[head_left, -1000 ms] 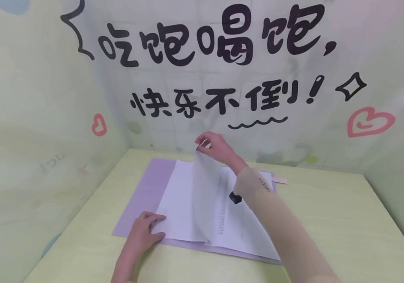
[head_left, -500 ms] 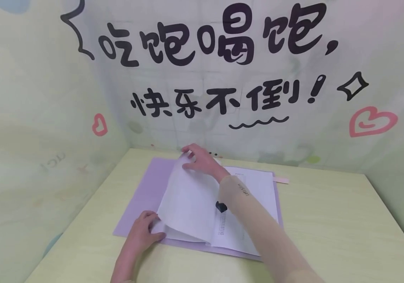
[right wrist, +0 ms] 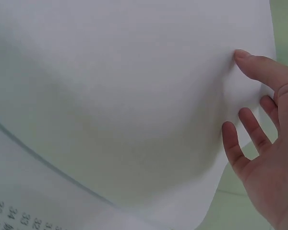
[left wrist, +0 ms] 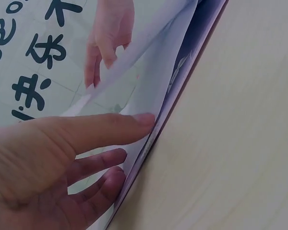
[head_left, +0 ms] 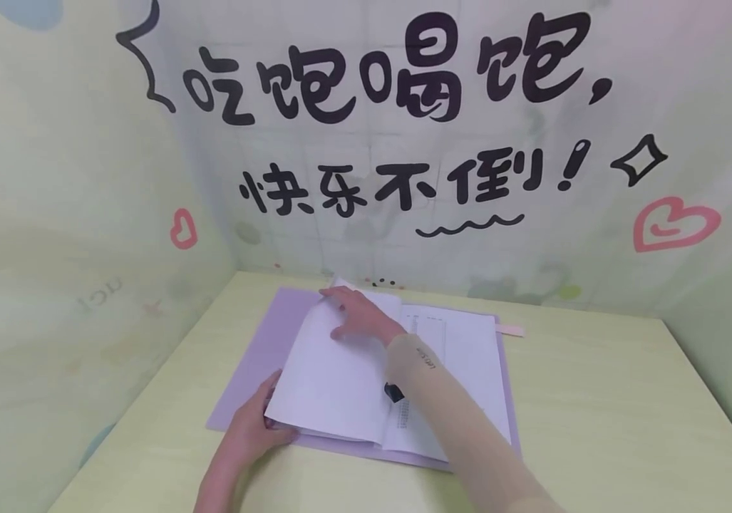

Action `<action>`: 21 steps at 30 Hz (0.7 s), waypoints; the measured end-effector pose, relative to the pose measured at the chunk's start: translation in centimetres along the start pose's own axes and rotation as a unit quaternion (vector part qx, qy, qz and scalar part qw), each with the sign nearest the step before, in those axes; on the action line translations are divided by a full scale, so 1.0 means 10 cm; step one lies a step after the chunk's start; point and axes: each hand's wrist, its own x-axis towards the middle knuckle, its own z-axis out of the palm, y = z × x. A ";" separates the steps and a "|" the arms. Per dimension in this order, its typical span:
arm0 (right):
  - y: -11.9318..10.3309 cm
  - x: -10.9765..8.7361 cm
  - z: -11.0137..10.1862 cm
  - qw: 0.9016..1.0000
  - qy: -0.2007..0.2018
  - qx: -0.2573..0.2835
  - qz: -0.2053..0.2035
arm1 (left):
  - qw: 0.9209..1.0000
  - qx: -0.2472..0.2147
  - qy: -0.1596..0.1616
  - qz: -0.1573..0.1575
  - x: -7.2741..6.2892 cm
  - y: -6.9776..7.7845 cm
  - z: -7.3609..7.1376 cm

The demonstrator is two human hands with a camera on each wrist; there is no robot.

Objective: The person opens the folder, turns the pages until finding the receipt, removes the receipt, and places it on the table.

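Lying spread on a pale yellow, wood-grained tabletop [head_left: 629, 406], a lilac-covered book [head_left: 266, 342] is reached from both sides, its printed right-hand page [head_left: 475, 363] being partly crossed by a beige cloth sleeve [head_left: 458, 424]. A plain white paper leaf [head_left: 333, 377] is laid over toward the book's left side but is not flat: a gap is shown beneath it in the left wrist view. Near its upper outer edge it is touched by the right hand [head_left: 362, 315], whose fingers are spread rather than pinched. The leaf's lower outer corner is met by the left hand [head_left: 251, 427]; its thumb is straight and set apart from the loosely bent fingers, which are partly covered by the leaf. The two hands are well apart.

A crease could be pressed in if the leaf is flattened while bowed. Its corner could be bent if the left hand is pulled out sharply from beneath. If contact at the upper edge is lost, the leaf could spring back. The whole book could be skewed by uneven pushing.
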 end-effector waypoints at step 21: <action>0.02 -0.04 0.41 0.993 0.007 -0.098 0.057 | 0.997 0.074 -0.009 0.032 0.01 -0.02 0.02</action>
